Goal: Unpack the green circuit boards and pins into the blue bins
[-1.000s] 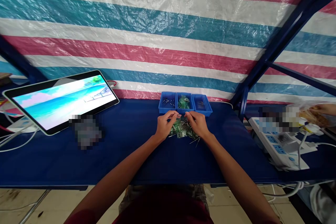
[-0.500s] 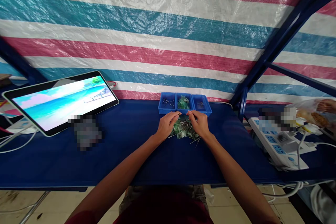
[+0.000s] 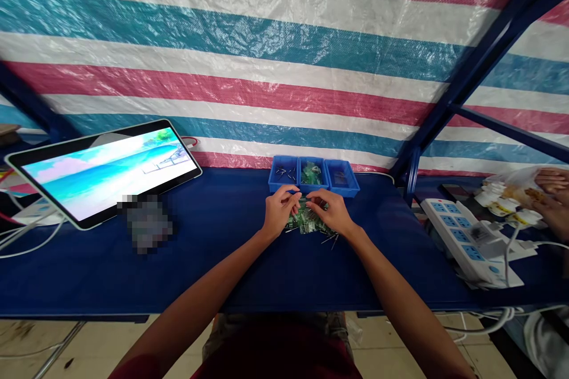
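Note:
Both hands hover close together over a loose pile of small green pieces and thin metal pins (image 3: 308,225) on the blue table (image 3: 222,201). My left hand (image 3: 279,211) is at the pile's left side, its fingers curled in toward the thumb; whatever they hold is too small to name. From the right, my right hand (image 3: 332,211) reaches over the pile with thumb and fingertips pinched, and I cannot make out what lies between them. Just beyond the hands are three joined blue trays: the left tray (image 3: 272,187) has small metal pins, the middle tray (image 3: 315,188) green pieces, the right tray (image 3: 351,190) thin pieces.
A lit tablet-like screen (image 3: 111,172) leans at the left, with a blurred dark object (image 3: 150,225) in front. At right are a white power strip (image 3: 462,237) with plugs and cables, and another person's hand (image 3: 553,180) by a plastic bag. A striped tarp (image 3: 284,71) hangs behind.
My fingertips have moved down and toward me from the trays' front edge to over the pile. The right hand has shifted left. At far right, another person's hand has moved.

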Available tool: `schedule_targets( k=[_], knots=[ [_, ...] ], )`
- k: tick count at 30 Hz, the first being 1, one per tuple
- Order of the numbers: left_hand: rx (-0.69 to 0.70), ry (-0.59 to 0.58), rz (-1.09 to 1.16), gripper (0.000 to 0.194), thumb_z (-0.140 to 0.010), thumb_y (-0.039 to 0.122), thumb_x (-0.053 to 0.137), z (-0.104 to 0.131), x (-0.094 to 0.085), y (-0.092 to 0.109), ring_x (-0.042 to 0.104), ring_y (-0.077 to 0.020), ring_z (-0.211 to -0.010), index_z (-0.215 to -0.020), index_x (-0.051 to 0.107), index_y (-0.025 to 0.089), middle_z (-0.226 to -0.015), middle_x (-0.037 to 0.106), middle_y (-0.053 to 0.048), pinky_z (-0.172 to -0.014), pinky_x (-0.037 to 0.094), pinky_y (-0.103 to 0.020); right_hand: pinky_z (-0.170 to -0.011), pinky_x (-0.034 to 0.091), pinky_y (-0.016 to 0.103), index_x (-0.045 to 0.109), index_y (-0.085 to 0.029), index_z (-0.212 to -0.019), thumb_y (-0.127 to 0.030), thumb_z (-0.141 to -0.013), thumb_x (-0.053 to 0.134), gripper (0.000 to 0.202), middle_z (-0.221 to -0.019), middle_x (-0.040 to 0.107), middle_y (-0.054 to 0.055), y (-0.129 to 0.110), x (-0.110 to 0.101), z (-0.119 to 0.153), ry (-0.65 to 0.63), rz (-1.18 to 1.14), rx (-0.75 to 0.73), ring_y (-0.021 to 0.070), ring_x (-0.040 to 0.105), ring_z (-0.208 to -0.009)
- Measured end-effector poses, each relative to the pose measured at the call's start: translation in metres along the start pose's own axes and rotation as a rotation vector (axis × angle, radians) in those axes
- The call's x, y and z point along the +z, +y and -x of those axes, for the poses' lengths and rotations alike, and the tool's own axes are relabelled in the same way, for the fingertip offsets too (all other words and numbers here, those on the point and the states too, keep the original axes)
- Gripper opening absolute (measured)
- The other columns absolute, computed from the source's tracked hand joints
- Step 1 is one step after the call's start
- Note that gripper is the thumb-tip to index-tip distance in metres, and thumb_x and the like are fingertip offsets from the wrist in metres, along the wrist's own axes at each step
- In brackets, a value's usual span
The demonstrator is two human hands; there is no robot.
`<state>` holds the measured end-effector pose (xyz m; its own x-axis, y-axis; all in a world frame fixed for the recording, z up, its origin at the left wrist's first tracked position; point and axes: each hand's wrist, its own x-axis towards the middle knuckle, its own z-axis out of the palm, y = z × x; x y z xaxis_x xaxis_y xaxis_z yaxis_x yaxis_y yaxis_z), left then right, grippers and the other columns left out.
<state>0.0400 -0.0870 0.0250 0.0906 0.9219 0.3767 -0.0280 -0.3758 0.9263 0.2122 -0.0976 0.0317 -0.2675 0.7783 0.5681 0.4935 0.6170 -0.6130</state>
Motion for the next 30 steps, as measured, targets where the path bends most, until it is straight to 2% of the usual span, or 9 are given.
schedule_targets(
  k=[3, 7, 12, 17, 23, 25, 30],
  knots=[
    [-0.025, -0.009, 0.056, 0.024, -0.080, 0.038, 0.066, 0.001, 0.002, 0.001, 0.057, -0.0111, -0.043, -0.084, 0.062, 0.015, -0.057, 0.062, 0.002, -0.042, 0.046, -0.021, -0.060, 0.047, 0.027, 0.067, -0.019, -0.089, -0.037, -0.090, 0.053, 0.023, -0.076, 0.063, 0.005, 0.001, 0.001, 0.000, -0.033, 0.018, -0.033, 0.0156, 0.058, -0.064],
    [-0.044, -0.026, 0.077, 0.025, -0.079, 0.038, 0.067, 0.002, 0.003, -0.001, 0.061, -0.0130, -0.046, -0.080, 0.062, 0.014, -0.061, 0.065, -0.001, -0.043, 0.048, -0.022, -0.064, 0.047, 0.028, 0.067, -0.020, -0.088, -0.037, -0.092, 0.051, 0.024, -0.075, 0.064, 0.005, -0.001, 0.000, -0.001, 0.015, 0.049, -0.044, 0.0164, 0.058, -0.066],
    [-0.032, -0.069, 0.068, 0.027, -0.078, 0.041, 0.067, 0.001, 0.002, -0.002, 0.063, -0.0141, -0.051, -0.084, 0.064, 0.015, -0.063, 0.066, -0.001, -0.047, 0.051, -0.023, -0.063, 0.045, 0.028, 0.065, -0.020, -0.083, -0.040, -0.094, 0.047, 0.029, -0.072, 0.063, 0.004, -0.006, -0.003, -0.002, 0.047, 0.068, -0.032, 0.0163, 0.057, -0.063],
    [0.073, -0.068, -0.044, 0.027, -0.080, 0.041, 0.065, -0.002, -0.001, -0.001, 0.061, -0.0126, -0.055, -0.084, 0.066, 0.014, -0.067, 0.065, -0.002, -0.050, 0.052, -0.023, -0.061, 0.043, 0.027, 0.058, -0.020, -0.072, -0.043, -0.096, 0.039, 0.039, -0.063, 0.059, 0.002, -0.009, -0.006, -0.003, 0.057, 0.076, 0.018, 0.0154, 0.055, -0.059],
    [0.190, -0.171, -0.257, 0.027, -0.086, 0.041, 0.058, -0.004, -0.008, 0.005, 0.061, -0.0123, -0.062, -0.088, 0.066, 0.016, -0.076, 0.066, -0.004, -0.053, 0.049, -0.020, -0.060, 0.042, 0.027, 0.054, -0.020, -0.068, -0.042, -0.097, 0.036, 0.040, -0.058, 0.056, 0.001, -0.008, -0.007, -0.003, -0.009, 0.060, 0.028, 0.0144, 0.054, -0.056],
    [0.204, -0.185, -0.295, 0.029, -0.088, 0.042, 0.053, -0.004, -0.009, 0.006, 0.059, -0.0117, -0.061, -0.083, 0.065, 0.016, -0.071, 0.064, -0.003, -0.052, 0.047, -0.019, -0.061, 0.044, 0.027, 0.057, -0.020, -0.071, -0.042, -0.097, 0.037, 0.040, -0.062, 0.059, 0.002, -0.005, -0.006, -0.003, -0.007, 0.061, 0.035, 0.0149, 0.055, -0.058],
    [0.135, -0.157, -0.303, 0.039, -0.092, 0.044, 0.046, -0.002, -0.007, 0.007, 0.051, -0.0087, -0.048, -0.066, 0.056, 0.016, -0.051, 0.051, 0.003, -0.049, 0.041, -0.018, -0.064, 0.049, 0.028, 0.063, -0.020, -0.095, -0.044, -0.091, 0.051, 0.027, -0.080, 0.066, 0.005, -0.002, -0.002, -0.001, 0.048, 0.005, 0.030, 0.0163, 0.060, -0.066]
  ],
)
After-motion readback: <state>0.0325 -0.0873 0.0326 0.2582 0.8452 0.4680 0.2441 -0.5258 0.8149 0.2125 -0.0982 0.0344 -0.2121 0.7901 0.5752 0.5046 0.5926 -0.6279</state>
